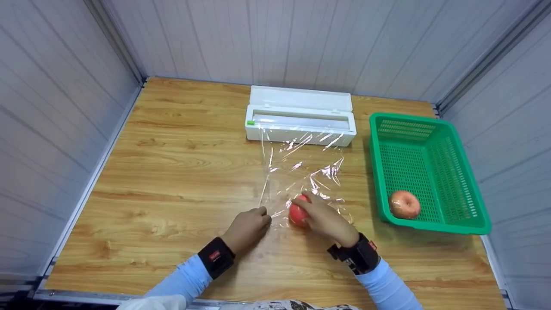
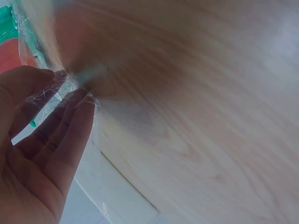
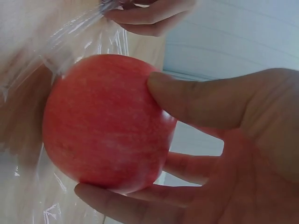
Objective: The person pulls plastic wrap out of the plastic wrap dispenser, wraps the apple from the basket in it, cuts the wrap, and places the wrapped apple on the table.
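Head view: 1 red apple (image 1: 296,213) sits on clear film (image 1: 298,167), under the right hand (image 1: 325,217). Left wrist view shows, where the head view cannot, the left hand (image 2: 39,168) with fingers (image 2: 76,136) pinching film. Right wrist view reveals fingers clasping the apple's sides, palm apart.

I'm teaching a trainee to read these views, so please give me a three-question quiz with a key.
1. Which hand holds the red apple?
2. True or false: the green basket holds three apples.
3. Fill in: the left hand pinches the clear plastic ____.

Key:
1. The right hand.
2. False: the green basket holds one paler apple.
3. Film.
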The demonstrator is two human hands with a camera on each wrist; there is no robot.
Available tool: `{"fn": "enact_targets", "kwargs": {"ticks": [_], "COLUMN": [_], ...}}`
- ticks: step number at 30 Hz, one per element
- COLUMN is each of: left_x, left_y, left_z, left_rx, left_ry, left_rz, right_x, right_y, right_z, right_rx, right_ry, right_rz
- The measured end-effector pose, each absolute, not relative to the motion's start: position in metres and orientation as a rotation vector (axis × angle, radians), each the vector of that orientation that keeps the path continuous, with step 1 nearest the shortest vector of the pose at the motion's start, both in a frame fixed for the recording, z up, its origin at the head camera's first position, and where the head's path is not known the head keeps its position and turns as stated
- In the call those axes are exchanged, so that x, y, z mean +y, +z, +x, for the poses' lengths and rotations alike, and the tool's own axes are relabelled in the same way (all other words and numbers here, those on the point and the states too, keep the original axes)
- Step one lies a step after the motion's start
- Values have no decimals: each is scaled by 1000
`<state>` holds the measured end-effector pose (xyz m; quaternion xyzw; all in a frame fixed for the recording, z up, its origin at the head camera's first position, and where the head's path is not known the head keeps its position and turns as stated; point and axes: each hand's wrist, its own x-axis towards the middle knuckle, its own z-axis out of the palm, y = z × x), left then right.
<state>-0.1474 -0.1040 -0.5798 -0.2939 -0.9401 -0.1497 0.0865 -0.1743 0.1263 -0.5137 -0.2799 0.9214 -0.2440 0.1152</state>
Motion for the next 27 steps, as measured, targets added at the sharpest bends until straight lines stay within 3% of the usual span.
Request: {"fn": "enact_targets", "kwargs": {"ticks": [17, 27], "left_x": [-103, -104], "left_y": [-580, -582], "left_z": [-147, -146], "left_rx": [-2808, -2778], "left_ry": [-438, -454], "left_rz": [-857, -843], "right_x": [131, 174], "right_y": [-522, -532], "right_z": [-178, -163], "right_rx": [2662, 2871], "right_ry": [-729, -675], "right_rz": [-713, -727]}}
